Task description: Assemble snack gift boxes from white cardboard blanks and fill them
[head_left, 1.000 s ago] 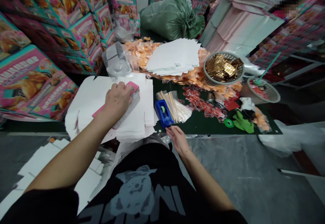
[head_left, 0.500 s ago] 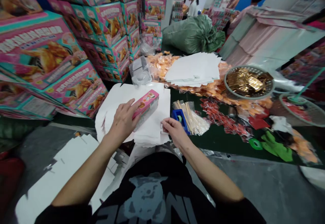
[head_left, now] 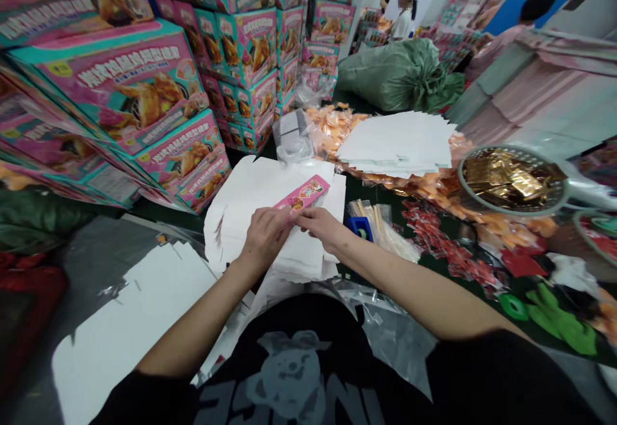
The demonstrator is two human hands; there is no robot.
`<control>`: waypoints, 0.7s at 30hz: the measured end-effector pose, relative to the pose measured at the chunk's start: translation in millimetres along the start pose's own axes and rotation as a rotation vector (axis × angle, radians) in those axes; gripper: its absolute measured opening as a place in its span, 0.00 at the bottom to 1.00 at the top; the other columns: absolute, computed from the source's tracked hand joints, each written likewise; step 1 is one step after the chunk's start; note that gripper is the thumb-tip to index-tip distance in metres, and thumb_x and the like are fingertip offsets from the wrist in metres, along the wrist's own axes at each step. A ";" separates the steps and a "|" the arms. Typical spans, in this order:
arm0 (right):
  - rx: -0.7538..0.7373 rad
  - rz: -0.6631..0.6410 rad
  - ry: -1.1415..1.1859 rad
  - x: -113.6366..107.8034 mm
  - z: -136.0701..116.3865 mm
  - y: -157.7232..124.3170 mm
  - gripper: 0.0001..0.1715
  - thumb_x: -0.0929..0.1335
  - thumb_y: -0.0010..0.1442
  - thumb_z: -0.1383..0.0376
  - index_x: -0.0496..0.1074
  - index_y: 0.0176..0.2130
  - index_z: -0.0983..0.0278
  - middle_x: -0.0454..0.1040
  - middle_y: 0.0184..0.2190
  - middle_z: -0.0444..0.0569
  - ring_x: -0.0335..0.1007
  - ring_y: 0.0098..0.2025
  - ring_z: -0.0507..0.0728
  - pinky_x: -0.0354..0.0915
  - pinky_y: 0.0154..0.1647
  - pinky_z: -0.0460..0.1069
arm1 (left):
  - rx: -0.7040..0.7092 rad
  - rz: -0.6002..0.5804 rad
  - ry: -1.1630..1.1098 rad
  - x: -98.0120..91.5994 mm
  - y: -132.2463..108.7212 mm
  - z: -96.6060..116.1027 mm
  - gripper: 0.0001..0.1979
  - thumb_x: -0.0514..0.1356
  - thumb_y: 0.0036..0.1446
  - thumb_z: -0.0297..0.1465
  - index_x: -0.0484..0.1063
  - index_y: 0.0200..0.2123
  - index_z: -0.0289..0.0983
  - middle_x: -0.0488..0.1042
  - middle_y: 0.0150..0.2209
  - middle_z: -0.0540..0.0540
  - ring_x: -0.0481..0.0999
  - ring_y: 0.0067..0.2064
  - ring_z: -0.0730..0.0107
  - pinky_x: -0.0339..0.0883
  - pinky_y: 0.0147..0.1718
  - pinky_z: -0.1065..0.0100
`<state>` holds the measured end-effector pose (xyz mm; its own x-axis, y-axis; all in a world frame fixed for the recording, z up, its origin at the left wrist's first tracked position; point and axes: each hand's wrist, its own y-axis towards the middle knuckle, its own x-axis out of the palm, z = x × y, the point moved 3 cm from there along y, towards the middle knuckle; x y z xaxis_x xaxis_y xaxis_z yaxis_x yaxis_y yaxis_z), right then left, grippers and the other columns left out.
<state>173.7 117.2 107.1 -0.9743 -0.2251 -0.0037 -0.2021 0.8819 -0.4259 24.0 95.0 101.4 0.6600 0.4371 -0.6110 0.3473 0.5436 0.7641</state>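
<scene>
A narrow pink carton [head_left: 308, 193] with a food picture lies slantwise on a stack of white cardboard sheets [head_left: 231, 206]. My left hand [head_left: 266, 235] is closed round the carton's near end. Beside it my right hand [head_left: 321, 226] reaches over the carton's near right edge, its fingers pinched together close to the left fingers. Whatever sits between the right fingertips is too small to make out. Just right of the sheets stands a blue tape dispenser [head_left: 360, 227], next to wooden sticks in clear wrappers [head_left: 385, 229].
Printed cartons [head_left: 139, 90] are piled high at the left. Behind the sheets lie more white blanks [head_left: 395, 142] on orange packets [head_left: 332, 126]. A basket of gold sachets [head_left: 513, 177], red packets [head_left: 443, 245] and a green cloth [head_left: 562, 316] occupy the right. Two people [head_left: 407, 17] stand far back.
My right hand has come from the sheets' right edge over to the carton's near end. My left hand has slid back along the carton. The camera view has turned left.
</scene>
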 end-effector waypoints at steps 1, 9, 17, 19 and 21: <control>0.017 0.016 -0.008 -0.4 -1.5 -0.6 0.14 0.73 0.46 0.56 0.71 0.23 0.63 0.64 0.18 0.38 0.55 0.26 0.49 0.50 0.29 0.47 | 0.016 -0.027 -0.007 0.3 -0.8 0.3 0.21 0.62 0.59 0.25 0.67 0.56 0.38 0.77 0.39 0.42 0.74 0.42 0.60 0.70 0.44 0.59; -0.038 -0.028 0.015 -0.7 0.4 4.0 0.12 0.75 0.47 0.57 0.75 0.22 0.63 0.63 0.16 0.40 0.54 0.24 0.50 0.46 0.25 0.47 | -0.010 -0.137 -0.070 -9.9 0.7 -1.9 0.23 0.58 0.56 0.19 0.68 0.55 0.36 0.74 0.44 0.38 0.72 0.47 0.58 0.72 0.48 0.55; 0.038 -0.009 0.296 10.7 37.3 1.3 0.06 0.75 0.45 0.62 0.77 0.27 0.61 0.68 0.21 0.40 0.58 0.27 0.50 0.49 0.29 0.46 | -0.097 0.009 0.014 -3.1 4.8 -2.7 0.09 0.64 0.58 0.27 0.75 0.43 0.37 0.74 0.39 0.41 0.71 0.42 0.60 0.73 0.42 0.59; 0.082 -0.016 0.428 15.4 40.1 -3.8 0.08 0.75 0.45 0.62 0.77 0.29 0.61 0.72 0.24 0.41 0.62 0.29 0.50 0.52 0.32 0.46 | -0.111 0.046 0.029 1.1 5.0 -3.3 0.05 0.64 0.58 0.27 0.76 0.40 0.38 0.74 0.37 0.43 0.71 0.40 0.62 0.72 0.40 0.61; 0.132 -0.068 0.605 20.7 42.0 -11.7 0.14 0.77 0.43 0.62 0.78 0.33 0.61 0.76 0.28 0.42 0.67 0.32 0.51 0.56 0.34 0.47 | -0.128 0.032 0.042 3.3 4.9 -3.1 0.04 0.63 0.59 0.27 0.76 0.39 0.38 0.74 0.37 0.43 0.71 0.40 0.63 0.72 0.39 0.62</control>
<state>160.1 84.8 73.9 -0.8509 0.0293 0.5245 -0.2898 0.8066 -0.5152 25.9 101.3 102.4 0.6398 0.4838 -0.5971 0.2370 0.6149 0.7522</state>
